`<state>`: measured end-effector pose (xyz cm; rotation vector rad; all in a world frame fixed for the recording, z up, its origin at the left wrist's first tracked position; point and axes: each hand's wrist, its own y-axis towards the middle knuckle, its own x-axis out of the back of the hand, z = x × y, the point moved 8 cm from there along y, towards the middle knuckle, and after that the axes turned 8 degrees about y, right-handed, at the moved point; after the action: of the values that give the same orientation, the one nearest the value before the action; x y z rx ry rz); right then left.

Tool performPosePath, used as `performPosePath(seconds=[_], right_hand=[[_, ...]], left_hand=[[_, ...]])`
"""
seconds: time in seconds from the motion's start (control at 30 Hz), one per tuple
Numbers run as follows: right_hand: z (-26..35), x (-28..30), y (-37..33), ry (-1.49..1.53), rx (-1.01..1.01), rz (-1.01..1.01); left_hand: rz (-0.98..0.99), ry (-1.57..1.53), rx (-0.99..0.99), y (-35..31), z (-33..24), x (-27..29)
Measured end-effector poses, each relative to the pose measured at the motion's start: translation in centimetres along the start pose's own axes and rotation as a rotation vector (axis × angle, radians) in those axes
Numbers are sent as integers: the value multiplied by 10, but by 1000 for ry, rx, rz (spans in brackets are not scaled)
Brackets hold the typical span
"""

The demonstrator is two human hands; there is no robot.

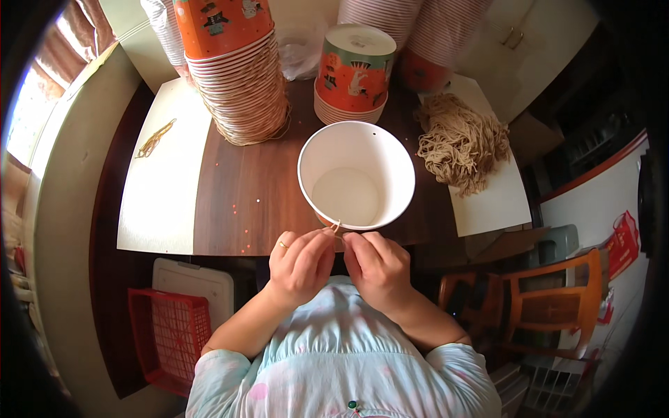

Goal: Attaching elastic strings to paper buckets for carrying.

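A white-lined paper bucket stands at the table's near edge, its open mouth tilted toward me. One small hole shows in its far wall, just under the rim. At the near rim, a thin tan cord makes a small loop. My left hand, with a ring on one finger, pinches the cord beside the rim. Close by on the right, my right hand has its thumb and fingers pressed together on the cord too. Whether the cord passes through the near wall is hidden by my fingers.
Behind the bucket is a short upside-down bucket stack. A tall bucket stack with cords hanging around it stands to the left. A heap of tan cords lies right; a few cords lie left. A red basket sits below the table.
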<state>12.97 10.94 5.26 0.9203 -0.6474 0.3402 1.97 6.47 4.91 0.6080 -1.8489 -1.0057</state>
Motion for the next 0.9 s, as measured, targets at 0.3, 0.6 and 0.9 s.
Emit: performPosePath(seconds=[0.3, 0.6, 0.9], right_hand=[[-22, -23, 4, 326, -168, -110], [-48, -79, -18, 1610, -954, -59], [-48, -98, -29, 1968, -1210, 35]], left_hand=[[47, -1124, 1116, -36, 52, -44], [52, -1261, 1170, -42, 62, -45], [7, -940, 1034, -28, 54, -26]])
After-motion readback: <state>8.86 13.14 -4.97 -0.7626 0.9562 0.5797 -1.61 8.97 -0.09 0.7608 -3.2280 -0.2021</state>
